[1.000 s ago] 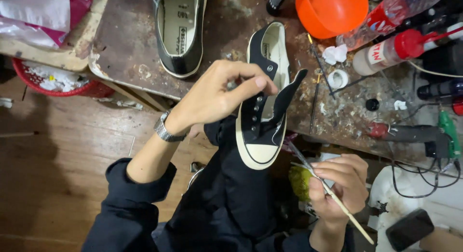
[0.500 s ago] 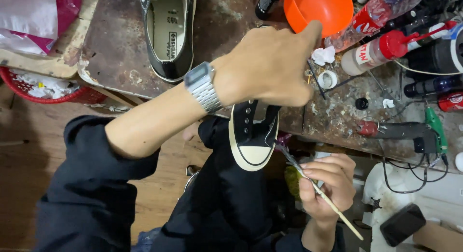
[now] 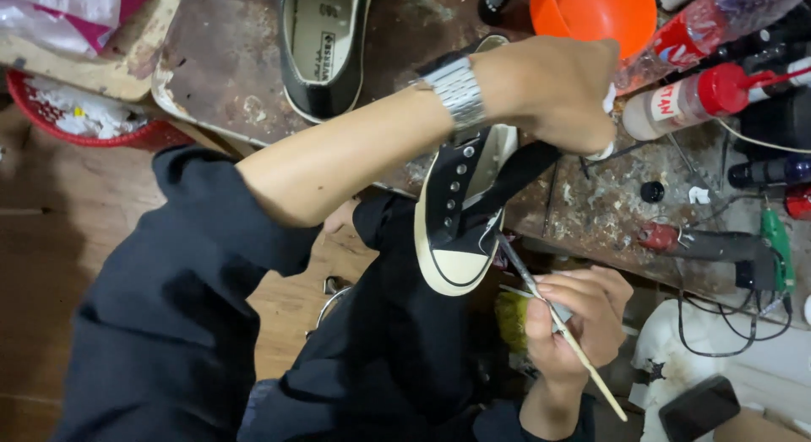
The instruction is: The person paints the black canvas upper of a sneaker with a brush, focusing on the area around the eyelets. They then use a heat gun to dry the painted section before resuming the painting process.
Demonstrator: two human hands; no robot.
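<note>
Gripping a thin brush (image 3: 553, 319), the right hand (image 3: 579, 319) sits just below the black sneaker (image 3: 460, 214); left hand (image 3: 562, 87) reaches beyond it, grip unclear.

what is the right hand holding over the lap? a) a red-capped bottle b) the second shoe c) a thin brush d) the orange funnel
c: the right hand grips a thin brush by its pale wooden handle, bristle end pointing up at the toe of the black shoe, while the left hand reaches out over the bench.

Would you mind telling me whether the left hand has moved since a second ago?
Yes. The left hand went from the black sneaker up and right toward the orange funnel.
</note>
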